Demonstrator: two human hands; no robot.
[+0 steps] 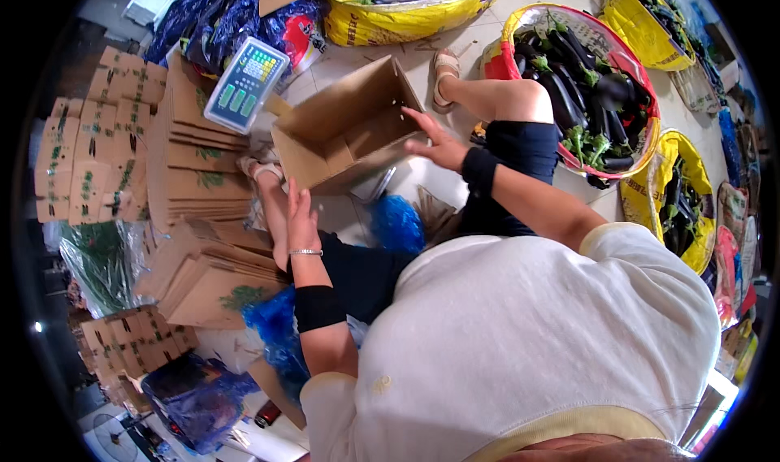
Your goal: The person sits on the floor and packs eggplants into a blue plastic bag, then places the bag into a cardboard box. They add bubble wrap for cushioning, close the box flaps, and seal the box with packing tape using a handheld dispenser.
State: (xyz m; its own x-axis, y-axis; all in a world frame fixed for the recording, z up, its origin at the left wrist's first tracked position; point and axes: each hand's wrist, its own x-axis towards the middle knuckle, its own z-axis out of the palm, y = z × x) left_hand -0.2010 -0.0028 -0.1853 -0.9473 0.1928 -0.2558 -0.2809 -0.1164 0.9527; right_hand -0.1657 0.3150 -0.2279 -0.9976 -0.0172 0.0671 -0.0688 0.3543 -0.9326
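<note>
An open, empty-looking cardboard box [366, 112] stands tilted between my legs, its opening toward me. My left hand [303, 222], with a bracelet at the wrist, is at the box's lower left corner with its fingers stretched out. My right hand [439, 145] is at the box's right side, fingers spread; I cannot tell whether either hand touches it. A digital scale [245, 84] sits just left of the box, and a blue plastic bag [394, 222] lies below it on the tiled floor.
Stacked flat cardboard [199, 169] and printed cartons [93, 161] fill the left. A lined basket of eggplants [565, 88] stands by my right knee, with more yellow sacks of eggplants [674, 202] behind and right. Blue plastic [276, 332] lies beside my left arm.
</note>
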